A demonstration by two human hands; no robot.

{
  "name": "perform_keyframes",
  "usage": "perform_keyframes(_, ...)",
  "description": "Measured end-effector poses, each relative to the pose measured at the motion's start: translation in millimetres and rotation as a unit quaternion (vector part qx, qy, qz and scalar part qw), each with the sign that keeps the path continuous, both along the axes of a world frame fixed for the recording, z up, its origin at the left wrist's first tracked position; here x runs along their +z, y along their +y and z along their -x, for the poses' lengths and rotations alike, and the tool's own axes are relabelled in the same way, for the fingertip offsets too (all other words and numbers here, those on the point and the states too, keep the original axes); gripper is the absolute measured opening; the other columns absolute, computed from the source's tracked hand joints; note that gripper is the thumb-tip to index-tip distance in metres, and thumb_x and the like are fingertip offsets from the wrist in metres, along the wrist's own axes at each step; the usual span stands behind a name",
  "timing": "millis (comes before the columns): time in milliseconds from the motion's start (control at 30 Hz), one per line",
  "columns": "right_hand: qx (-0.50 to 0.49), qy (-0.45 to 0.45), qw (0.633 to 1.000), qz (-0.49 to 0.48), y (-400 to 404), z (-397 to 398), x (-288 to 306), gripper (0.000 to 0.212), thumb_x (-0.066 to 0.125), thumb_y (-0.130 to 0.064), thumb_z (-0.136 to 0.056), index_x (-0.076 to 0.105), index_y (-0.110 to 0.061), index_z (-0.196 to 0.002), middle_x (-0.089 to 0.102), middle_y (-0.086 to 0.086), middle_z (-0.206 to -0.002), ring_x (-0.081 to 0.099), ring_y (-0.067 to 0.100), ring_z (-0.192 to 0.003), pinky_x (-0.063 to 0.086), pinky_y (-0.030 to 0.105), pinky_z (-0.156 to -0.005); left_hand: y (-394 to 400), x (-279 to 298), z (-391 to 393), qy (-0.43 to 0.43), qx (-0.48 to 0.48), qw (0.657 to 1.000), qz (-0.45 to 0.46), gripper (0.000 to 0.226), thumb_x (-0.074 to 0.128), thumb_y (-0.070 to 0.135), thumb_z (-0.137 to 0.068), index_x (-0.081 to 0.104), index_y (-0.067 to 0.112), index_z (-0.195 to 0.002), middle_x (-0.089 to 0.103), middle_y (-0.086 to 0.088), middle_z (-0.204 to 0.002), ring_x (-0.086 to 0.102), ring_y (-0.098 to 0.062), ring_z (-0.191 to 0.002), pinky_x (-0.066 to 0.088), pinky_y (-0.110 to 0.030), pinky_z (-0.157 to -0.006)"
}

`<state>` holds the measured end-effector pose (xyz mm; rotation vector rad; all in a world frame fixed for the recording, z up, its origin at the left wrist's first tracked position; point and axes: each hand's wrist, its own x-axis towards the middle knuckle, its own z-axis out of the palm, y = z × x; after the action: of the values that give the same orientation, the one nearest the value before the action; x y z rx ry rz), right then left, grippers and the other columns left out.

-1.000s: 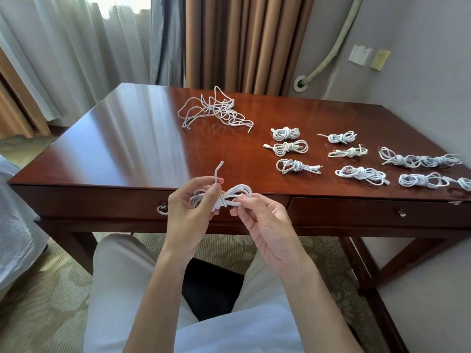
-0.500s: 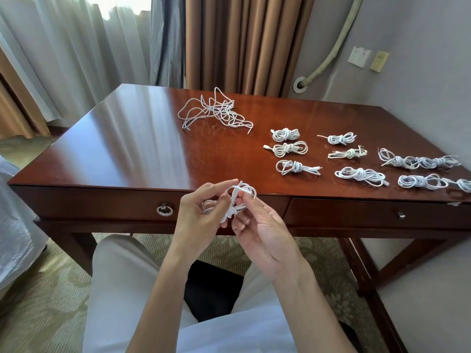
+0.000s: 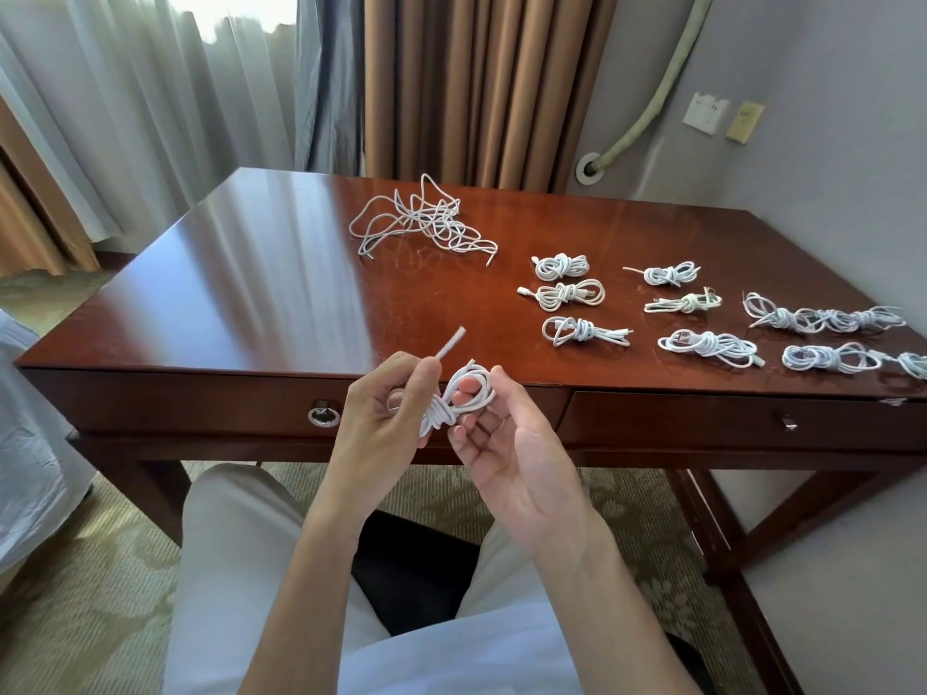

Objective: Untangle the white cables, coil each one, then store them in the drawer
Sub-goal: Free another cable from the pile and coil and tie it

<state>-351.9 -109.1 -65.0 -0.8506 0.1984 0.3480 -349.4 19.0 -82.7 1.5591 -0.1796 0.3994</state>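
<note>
Cable coil (image 3: 454, 401) pinched between left hand (image 3: 383, 418) and right hand (image 3: 506, 443).

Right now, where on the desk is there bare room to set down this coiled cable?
The desk's left half is bare wood, from the left edge across to the tangled pile. A smaller bare strip runs along the front edge, below the coiled bundles. The right side is crowded with bundles, out to the right edge.
</note>
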Motion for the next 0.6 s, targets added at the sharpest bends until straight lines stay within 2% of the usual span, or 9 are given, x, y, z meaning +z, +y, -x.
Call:
perform_keyframes(67, 0.001, 0.006, 1.000, -0.004, -0.2, 0.9, 2.0, 0.026, 0.060, -0.029, -0.099, 0.075, -0.008, -0.097, 0.070, 0.005, -0.083, 0.059, 0.013, -0.077, 0.054, 0.022, -0.067, 2.9, 0.4, 0.2, -0.003, -0.013, 1.000, 0.000, 0.043, 0.067, 0.030, -0.095, 0.060, -0.004, -0.070, 0.054, -0.010, -0.077, 0.044, -0.016, -0.053, 0.035, -0.025, -0.049)
perform_keyframes(167, -0.007, 0.000, 1.000, 0.008, 1.6, 2.8, 4.7, 0.024, 0.061, -0.027, -0.099, 0.077, -0.010, -0.091, 0.071, 0.005, -0.080, 0.061, 0.012, -0.074, 0.055, 0.022, -0.066, 6.4, 0.4, 1.0, 0.012, -0.032, 0.999, 0.017, 0.045, 0.064, 0.031, -0.078, 0.052, -0.008, -0.060, 0.050, -0.011, -0.085, 0.039, -0.021, -0.058, 0.032, -0.033, -0.051)
perform_keyframes(233, -0.012, -0.011, 1.000, 0.017, 2.9, 3.2, 5.0, 0.026, 0.062, -0.027, -0.098, 0.080, -0.013, -0.085, 0.072, 0.004, -0.079, 0.063, 0.011, -0.071, 0.057, 0.021, -0.066, 9.3, 0.0, 2.0, 0.016, -0.042, 0.999, -0.001, 0.040, 0.062, 0.028, -0.074, 0.048, -0.005, -0.055, 0.047, -0.008, -0.084, 0.037, -0.020, -0.062, 0.030, -0.042, -0.056)
perform_keyframes(300, -0.013, -0.026, 0.999, 0.028, 3.0, 3.1, 5.0, 0.030, 0.062, -0.028, -0.098, 0.082, -0.014, -0.081, 0.073, 0.004, -0.080, 0.064, 0.010, -0.072, 0.058, 0.020, -0.067, 12.9, -0.7, 2.6, 0.022, -0.055, 0.998, -0.029, 0.037, 0.060, 0.026, -0.073, 0.047, -0.001, -0.052, 0.047, -0.002, -0.084, 0.037, -0.018, -0.065, 0.027, -0.044, -0.059)
perform_keyframes(500, -0.013, -0.059, 0.996, 0.059, 3.9, 1.9, 2.2, 0.030, 0.062, -0.031, -0.095, 0.081, -0.014, -0.080, 0.072, 0.003, -0.078, 0.063, 0.008, -0.068, 0.059, 0.019, -0.067, 22.7, -3.0, 2.9, 0.033, -0.103, 0.993, -0.039, 0.037, 0.062, 0.027, -0.078, 0.049, 0.008, -0.049, 0.048, 0.002, -0.089, 0.042, -0.013, -0.071, 0.032, -0.024, -0.061)
perform_keyframes(600, -0.012, -0.074, 0.995, 0.064, 5.1, 1.2, -2.5, 0.028, 0.064, -0.036, -0.087, 0.078, -0.012, -0.089, 0.073, 0.003, -0.082, 0.062, 0.008, -0.069, 0.057, 0.019, -0.066, 21.2, -1.6, 3.6, 0.030, -0.111, 0.993, -0.003, 0.048, 0.062, 0.032, -0.086, 0.051, -0.006, -0.059, 0.046, -0.006, -0.087, 0.042, -0.016, -0.067, 0.035, -0.022, -0.057)
